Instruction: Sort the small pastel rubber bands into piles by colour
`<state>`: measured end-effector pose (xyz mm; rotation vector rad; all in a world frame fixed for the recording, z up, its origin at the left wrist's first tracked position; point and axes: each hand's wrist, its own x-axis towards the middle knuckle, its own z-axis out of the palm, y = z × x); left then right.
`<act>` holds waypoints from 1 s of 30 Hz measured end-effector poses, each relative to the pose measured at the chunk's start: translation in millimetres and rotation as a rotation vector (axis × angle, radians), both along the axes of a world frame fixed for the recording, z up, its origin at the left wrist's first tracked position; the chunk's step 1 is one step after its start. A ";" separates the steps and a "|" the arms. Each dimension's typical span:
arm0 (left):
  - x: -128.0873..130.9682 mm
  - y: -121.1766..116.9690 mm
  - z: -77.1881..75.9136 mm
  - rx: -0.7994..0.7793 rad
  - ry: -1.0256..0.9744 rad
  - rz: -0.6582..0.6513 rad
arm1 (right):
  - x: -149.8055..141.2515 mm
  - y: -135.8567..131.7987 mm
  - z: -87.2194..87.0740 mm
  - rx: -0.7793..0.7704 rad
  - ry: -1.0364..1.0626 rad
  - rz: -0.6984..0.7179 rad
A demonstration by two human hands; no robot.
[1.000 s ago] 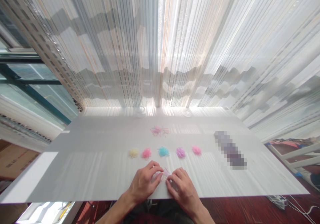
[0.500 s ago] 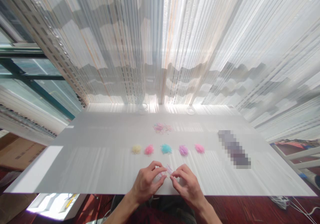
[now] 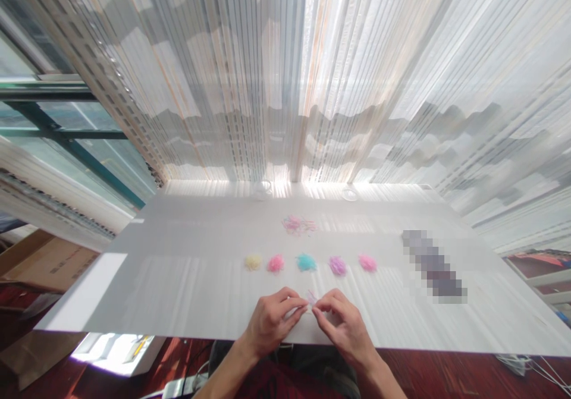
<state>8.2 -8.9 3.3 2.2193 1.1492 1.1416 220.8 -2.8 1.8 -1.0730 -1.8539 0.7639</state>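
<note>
Near the front edge of the white table, my left hand (image 3: pixel 277 319) has thumb and forefinger pinched together. My right hand (image 3: pixel 343 321) makes a similar pinch close beside it, the fingertips a small gap apart. Whatever sits in either pinch is too small to make out. Just beyond the fingertips lie a few pale lilac strands (image 3: pixel 311 296), partly hidden by the hands. Farther off, small heaps of thin strips form a row: yellow (image 3: pixel 253 262), coral pink (image 3: pixel 275 263), teal (image 3: pixel 307 261), purple (image 3: pixel 338 266) and pink (image 3: pixel 367 263). Behind them is a looser mixed heap (image 3: pixel 298 225).
Two clear round dishes (image 3: pixel 350 194) stand at the far edge of the white table (image 3: pixel 200 304), against a striped curtain (image 3: pixel 285 78). A blurred-out object (image 3: pixel 435 265) lies on the right. Below left are a cardboard box (image 3: pixel 38 262) and a white tray (image 3: pixel 118 351).
My left thumb and forefinger have closed from a wider gap into a pinch. Both hands have drawn nearer each other. The whole view has shifted slightly, so the table appears farther right.
</note>
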 end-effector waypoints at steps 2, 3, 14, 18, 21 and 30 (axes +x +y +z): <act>0.3 0.5 1.7 -0.007 -0.014 -0.004 | 0.8 0.4 0.0 -0.004 0.001 0.006; 0.5 0.7 2.3 -0.008 -0.017 0.001 | 1.1 0.6 -0.1 0.001 0.005 0.011; 2.0 1.6 -1.3 -0.062 0.002 0.044 | -5.0 2.5 -2.8 0.105 0.006 0.014; 2.2 1.3 -0.8 -0.070 -0.007 0.062 | -7.1 4.0 2.7 0.144 0.013 0.004; 2.5 1.3 1.0 -0.064 -0.022 0.077 | -9.4 5.5 4.7 0.174 -0.001 0.021; 1.5 -0.2 0.3 -0.085 -0.060 0.105 | -13.1 6.1 1.3 0.163 0.012 -0.025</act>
